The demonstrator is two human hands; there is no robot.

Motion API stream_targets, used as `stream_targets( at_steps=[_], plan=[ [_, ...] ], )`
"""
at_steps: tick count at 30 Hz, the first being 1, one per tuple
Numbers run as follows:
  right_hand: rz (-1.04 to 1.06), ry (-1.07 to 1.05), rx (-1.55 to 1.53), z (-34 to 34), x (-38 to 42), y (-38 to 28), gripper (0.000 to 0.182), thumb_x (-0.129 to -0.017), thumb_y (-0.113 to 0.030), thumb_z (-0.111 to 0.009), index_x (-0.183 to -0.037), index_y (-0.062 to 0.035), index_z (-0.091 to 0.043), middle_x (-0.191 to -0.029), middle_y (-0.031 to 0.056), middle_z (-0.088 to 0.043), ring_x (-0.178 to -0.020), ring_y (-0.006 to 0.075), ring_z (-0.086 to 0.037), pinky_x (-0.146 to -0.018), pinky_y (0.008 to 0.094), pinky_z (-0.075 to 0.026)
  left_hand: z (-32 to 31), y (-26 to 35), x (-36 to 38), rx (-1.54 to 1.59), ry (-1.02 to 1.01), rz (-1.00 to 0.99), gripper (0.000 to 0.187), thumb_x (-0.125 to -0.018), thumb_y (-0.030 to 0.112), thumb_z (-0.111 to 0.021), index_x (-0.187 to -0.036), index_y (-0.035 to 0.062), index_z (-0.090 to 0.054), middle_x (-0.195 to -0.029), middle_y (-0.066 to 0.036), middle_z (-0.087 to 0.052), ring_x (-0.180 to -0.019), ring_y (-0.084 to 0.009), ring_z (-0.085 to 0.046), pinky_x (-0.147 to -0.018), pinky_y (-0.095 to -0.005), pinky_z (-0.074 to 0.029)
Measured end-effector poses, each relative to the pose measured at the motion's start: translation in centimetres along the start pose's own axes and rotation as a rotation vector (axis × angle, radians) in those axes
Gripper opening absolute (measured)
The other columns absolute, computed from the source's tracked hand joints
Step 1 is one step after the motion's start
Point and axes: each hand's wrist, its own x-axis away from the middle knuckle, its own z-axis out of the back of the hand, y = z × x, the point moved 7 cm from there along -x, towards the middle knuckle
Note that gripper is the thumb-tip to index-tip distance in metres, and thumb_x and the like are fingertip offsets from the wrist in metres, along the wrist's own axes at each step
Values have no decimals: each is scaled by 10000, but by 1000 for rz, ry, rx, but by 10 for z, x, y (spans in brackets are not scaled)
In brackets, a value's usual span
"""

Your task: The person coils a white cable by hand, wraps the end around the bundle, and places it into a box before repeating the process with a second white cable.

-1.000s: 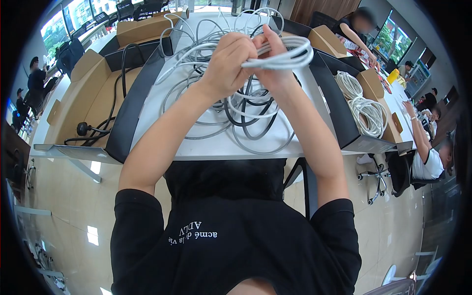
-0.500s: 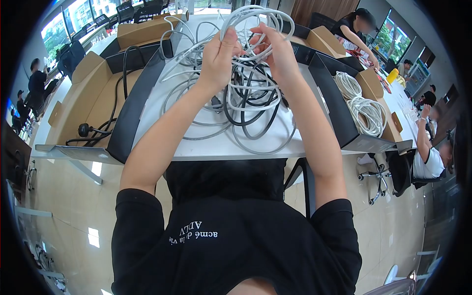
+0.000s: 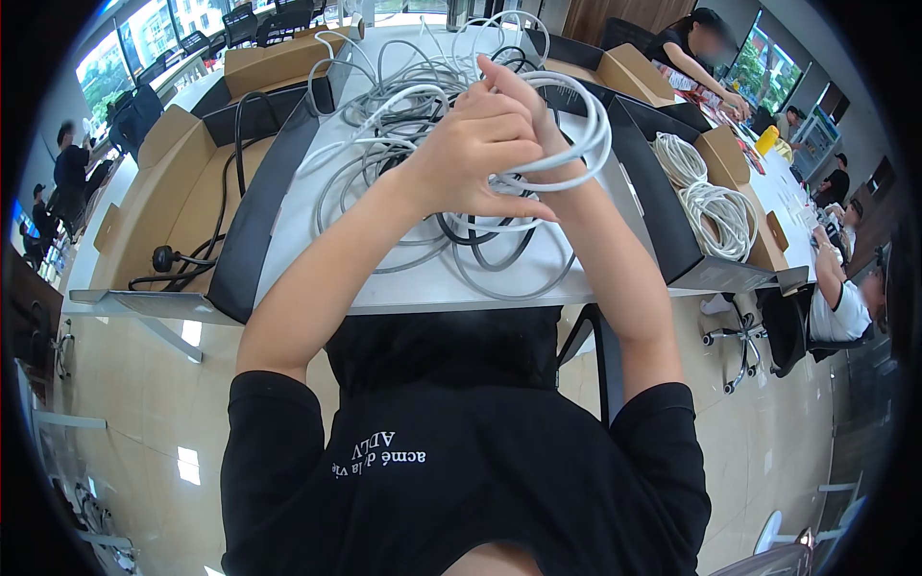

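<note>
A loose coil of white cable [image 3: 597, 130] is gathered between my two hands above the table. My left hand [image 3: 475, 154] is in front, its fingers curled over the cable and its thumb pointing right. Partly hidden behind it, my right hand [image 3: 523, 101] is closed around the same coil, whose loops stick out to the right past the wrist. Under and beyond my hands lies a tangle of white and grey cables [image 3: 370, 144], with a black cable [image 3: 499, 252] running through it. My left hand covers where the strands meet.
At left, an open cardboard box [image 3: 178, 206] holds a black power cord [image 3: 192, 259]. An open box [image 3: 663, 216] at right contains coiled white cables [image 3: 715, 206]. More boxes stand at the back of the white table [image 3: 317, 269]. Other people work nearby, one at the far right table [image 3: 696, 58].
The raised coil has come down and to the right. My left hand has crossed toward my right hand, and the two now overlap around the white cable.
</note>
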Motion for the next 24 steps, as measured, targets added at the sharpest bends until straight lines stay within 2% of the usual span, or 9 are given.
stream_targets(
  at_steps=[2, 6, 13, 17, 18, 19, 21, 22, 24],
  plan=[
    [-32, -49, -196, -26, 16, -6, 408, -907, -354, -424, -592, -106, -500, -497, -29, -463, -408, 78, -435, -359, 222, -344, 1, 1, 2, -74, -7, -52, 363, -540, 322, -791, -705, 82, -573, -789, -17, -527, -841, -217, -500, -793, -397, -404],
    [-130, -272, -248, -53, 32, -10, 347, -913, -326, -402, -680, -110, -543, -539, -33, -506, -444, 67, -476, -374, 218, -385, 4, -6, 7, -308, 18, -142, 234, -631, 251, -719, -675, 94, -551, -798, 2, -517, -865, -205, -495, -759, -358, -406],
    [-39, -101, 10, -23, 14, -6, 234, -872, -291, -487, -788, -91, -576, -691, -25, -549, -615, 56, -515, -532, 215, -422, 11, -15, 10, -194, 55, -67, 148, -709, 126, -630, -638, 70, -513, -752, -28, -530, -739, -221, -492, -674, -333, -399],
    [139, 64, 160, -24, 21, -15, 275, -856, -328, -491, -916, -79, -592, -813, 0, -586, -712, 69, -560, -604, 203, -445, 15, -28, 12, -94, 121, 71, 131, -758, 115, -577, -658, 49, -525, -697, -48, -522, -686, -228, -481, -638, -317, -390],
    [274, 58, 280, -28, 32, -20, 338, -846, -378, -485, -968, -78, -580, -861, 12, -590, -750, 95, -575, -654, 247, -463, 18, -30, 12, -75, 152, 91, 153, -783, 129, -564, -660, 45, -526, -685, -49, -518, -673, -211, -481, -631, -307, -387],
    [204, 73, 352, -22, 27, -16, 367, -841, -400, -484, -993, -78, -575, -863, 16, -591, -755, 102, -578, -664, 263, -465, 20, -31, 12, -54, 184, 111, 179, -807, 143, -551, -663, 40, -527, -672, -49, -514, -660, -194, -482, -625, -297, -384],
    [62, 107, 491, -13, 19, -10, 430, -830, -443, -482, -1043, -78, -566, -868, 24, -593, -766, 117, -583, -683, 296, -470, 21, -42, 18, 158, 267, 429, 262, -862, 205, -505, -664, 34, -528, -651, -40, -510, -643, -147, -470, -614, -276, -373],
    [58, 120, 477, -13, 21, -15, 517, -786, -458, -555, -1106, -52, -536, -859, 42, -592, -741, 126, -581, -676, 292, -481, 19, -48, 22, 264, 309, 588, 307, -889, 236, -482, -664, 31, -528, -640, -35, -508, -634, -123, -465, -608, -265, -367],
    [131, 122, 448, -18, 26, -29, 526, -760, -421, -608, -1099, -26, -532, -845, 51, -593, -737, 129, -582, -667, 274, -483, 19, -55, 26, 367, 377, 695, 382, -909, 305, -447, -659, 27, -525, -629, -21, -505, -634, -94, -451, -605, -248, -358]
  ],
)
